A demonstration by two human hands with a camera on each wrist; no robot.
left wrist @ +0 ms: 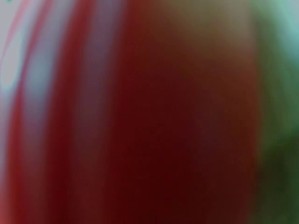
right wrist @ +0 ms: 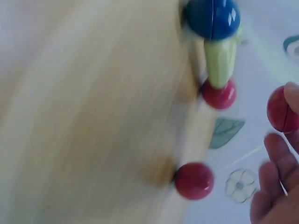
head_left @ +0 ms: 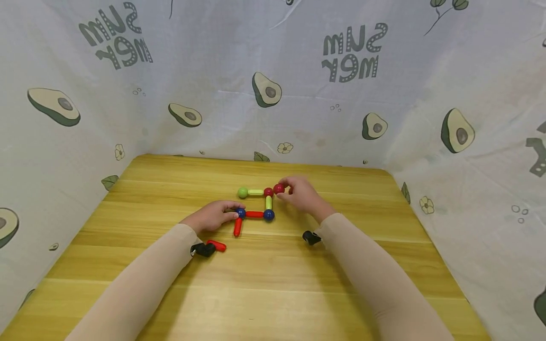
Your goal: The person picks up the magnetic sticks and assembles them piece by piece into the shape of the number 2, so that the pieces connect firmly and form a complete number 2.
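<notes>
My right hand (head_left: 300, 194) pinches a red ball (head_left: 279, 188) between thumb and fingertips, close beside the red corner ball (head_left: 268, 192) of a magnetic rod-and-ball chain. In the right wrist view the held red ball (right wrist: 279, 110) shows at the right edge. From the corner ball, one yellow-green rod (head_left: 256, 192) leads to a green ball (head_left: 242, 192), another (head_left: 268, 202) to a blue ball (head_left: 268, 215). A red rod (head_left: 254, 214) links that to a second blue ball (head_left: 241, 213), pinched by my left hand (head_left: 213, 215). A red rod (head_left: 237, 227) extends from it toward me.
Another red ball (right wrist: 194, 180) lies on the wooden table (head_left: 256, 293), partly hidden behind my right hand in the head view. A loose red rod (head_left: 217, 245) lies by the left wrist camera (head_left: 203, 249); blurred red fills that camera's view. A printed cloth (head_left: 230, 132) surrounds the table.
</notes>
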